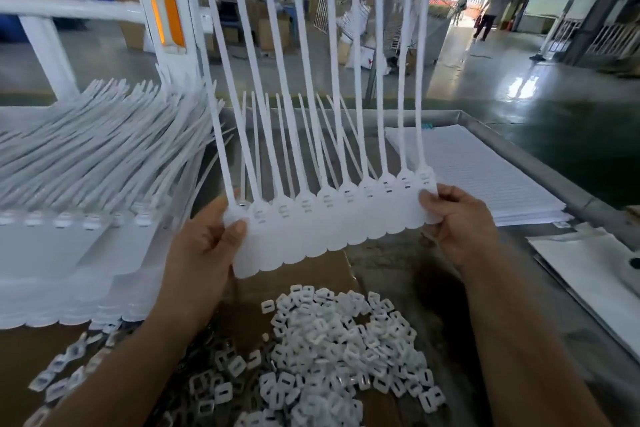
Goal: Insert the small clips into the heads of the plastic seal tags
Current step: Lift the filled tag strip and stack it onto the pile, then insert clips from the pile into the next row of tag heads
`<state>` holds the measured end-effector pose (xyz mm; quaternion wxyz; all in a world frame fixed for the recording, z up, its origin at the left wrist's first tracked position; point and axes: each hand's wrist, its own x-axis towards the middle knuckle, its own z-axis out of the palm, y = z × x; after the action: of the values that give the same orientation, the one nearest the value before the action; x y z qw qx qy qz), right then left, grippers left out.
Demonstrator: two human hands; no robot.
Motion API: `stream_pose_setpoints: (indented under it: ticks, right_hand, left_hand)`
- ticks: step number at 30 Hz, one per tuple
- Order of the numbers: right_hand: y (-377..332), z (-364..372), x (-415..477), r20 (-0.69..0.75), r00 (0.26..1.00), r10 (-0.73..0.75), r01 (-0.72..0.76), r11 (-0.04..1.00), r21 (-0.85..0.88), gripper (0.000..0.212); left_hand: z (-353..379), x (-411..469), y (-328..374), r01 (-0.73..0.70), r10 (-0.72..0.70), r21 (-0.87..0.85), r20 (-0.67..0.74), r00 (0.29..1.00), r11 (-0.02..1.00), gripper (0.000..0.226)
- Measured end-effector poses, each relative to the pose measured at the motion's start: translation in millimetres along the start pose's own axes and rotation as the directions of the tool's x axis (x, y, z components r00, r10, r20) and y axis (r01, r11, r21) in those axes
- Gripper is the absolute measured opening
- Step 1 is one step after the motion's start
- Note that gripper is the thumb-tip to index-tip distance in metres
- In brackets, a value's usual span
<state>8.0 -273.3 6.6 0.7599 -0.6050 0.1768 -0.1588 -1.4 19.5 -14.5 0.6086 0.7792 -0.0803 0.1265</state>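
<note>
The person holds one strip of joined seal tags (311, 236) upright in front of the body, a hand at each end.

1. Left hand (204, 246): it grips the strip's left end. The thumb (236, 229) presses on the front face of the outermost tag and the other fingers are curled behind it.
2. Right hand (457, 222): it pinches the right end, with the fingertips closed on the edge of the outermost tag, just below its head.
3. Strip position: it spans the gap between the two hands and tilts, with the left end lower than the right. The row of heads (327, 199) runs along the top of the flat tag plates, and each head shows small slots. The long tails (304, 45) rise from the heads and pass out of view at the top.
4. Clips: a loose pile of small white clips (339, 350) lies on a sheet of cardboard (311, 270) directly below the strip, between the forearms. Neither hand touches it.
5. Surroundings: a stack of further tag strips (86, 166) lies to the left, just beside the left hand, its tails fanning away. A stack of white sheets (478, 177) rests on the grey tabletop (398, 270) beyond the right hand. A white post with orange panels (166, 10) stands behind the left stack.
</note>
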Motion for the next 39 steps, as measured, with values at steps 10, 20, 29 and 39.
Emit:
stream_pose_setpoints:
  ticks: [10,20,29,39]
  right_hand:
    - [24,12,10,-0.205,0.979,0.022,-0.054,0.987,-0.151,0.007]
    - [29,18,8,-0.211,0.973,-0.094,0.004,0.92,-0.392,0.025]
    - [38,12,6,0.0,0.958,-0.287,0.149,0.497,-0.855,0.037]
    - [40,7,10,0.055,0.95,-0.308,0.17,0.361,-0.917,0.032]
  left_hand:
    - [1,3,-4,-0.036,0.04,0.224,-0.014,0.999,0.974,0.048]
    - [0,4,-11,-0.062,0.054,0.491,0.031,0.998,0.869,0.036]
    - [0,1,-12,-0.135,0.025,0.605,0.187,0.982,0.785,0.031]
    - [1,3,-25,-0.292,0.014,0.642,0.401,0.916,0.709,0.039]
